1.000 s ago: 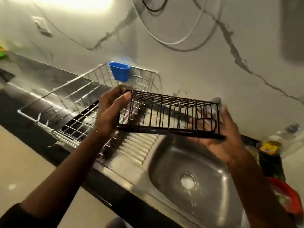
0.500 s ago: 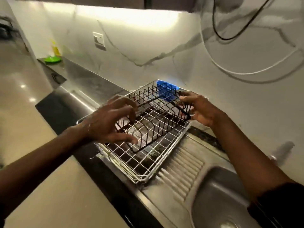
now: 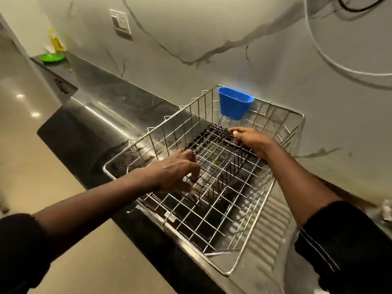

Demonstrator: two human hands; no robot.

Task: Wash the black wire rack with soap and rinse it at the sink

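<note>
The black wire rack (image 3: 218, 158) lies inside the silver wire dish basket (image 3: 244, 251) on the counter. My left hand (image 3: 178, 172) grips the rack's near end, fingers curled over its wires. At the rack's far end, my right hand (image 3: 250, 139) holds the edge with curled fingers. The sink bowl is out of view to the right; only its ribbed drainboard (image 3: 273, 221) shows.
A blue plastic cup (image 3: 234, 105) hangs on the basket's far wall. The dark counter (image 3: 89, 132) runs left to a green dish (image 3: 52, 57) and a yellow bottle (image 3: 55, 42). A wall switch (image 3: 121, 22) and a white cable (image 3: 331, 60) are on the marble wall.
The rack moved from above the sink bowl leftward and down into the silver basket. Both hands still hold its ends, and the view swung left off the sink.
</note>
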